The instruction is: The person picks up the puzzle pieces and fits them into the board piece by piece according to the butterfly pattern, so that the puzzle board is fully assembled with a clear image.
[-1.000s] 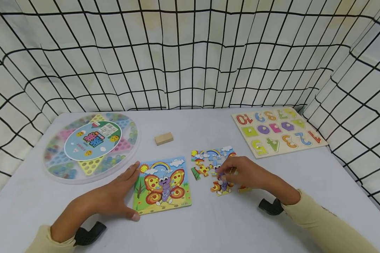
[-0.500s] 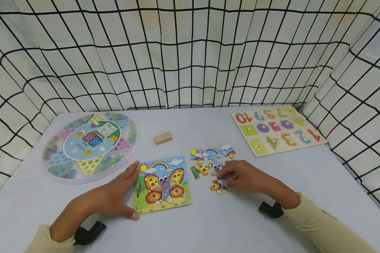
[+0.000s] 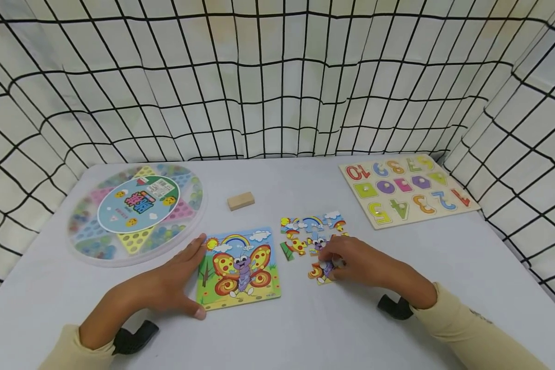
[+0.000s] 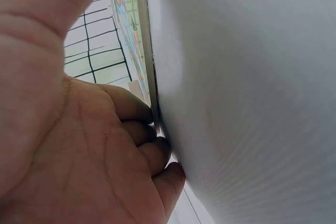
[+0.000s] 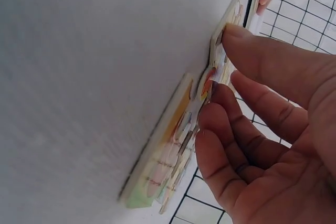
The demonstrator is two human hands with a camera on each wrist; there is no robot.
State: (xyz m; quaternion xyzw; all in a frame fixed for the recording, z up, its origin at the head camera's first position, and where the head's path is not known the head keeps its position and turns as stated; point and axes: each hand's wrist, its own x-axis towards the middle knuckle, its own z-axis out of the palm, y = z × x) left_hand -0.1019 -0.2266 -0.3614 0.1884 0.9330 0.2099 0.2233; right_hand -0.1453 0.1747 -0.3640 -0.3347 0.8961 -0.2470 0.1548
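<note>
Fingers pinch puzzle piece in wrist view; head view hides this.

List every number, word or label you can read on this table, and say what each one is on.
"10", "9", "7" along the far row, "5", "4", "3", "2", "1" along the near row: coloured pegged numerals on the wooden number board, seen upside down; the rest of the far row is too washed out to read.
Round label on the marble game tray: printed characters, too small to read.
Butterfly picture board and loose puzzle pieces: no text legible.
</note>
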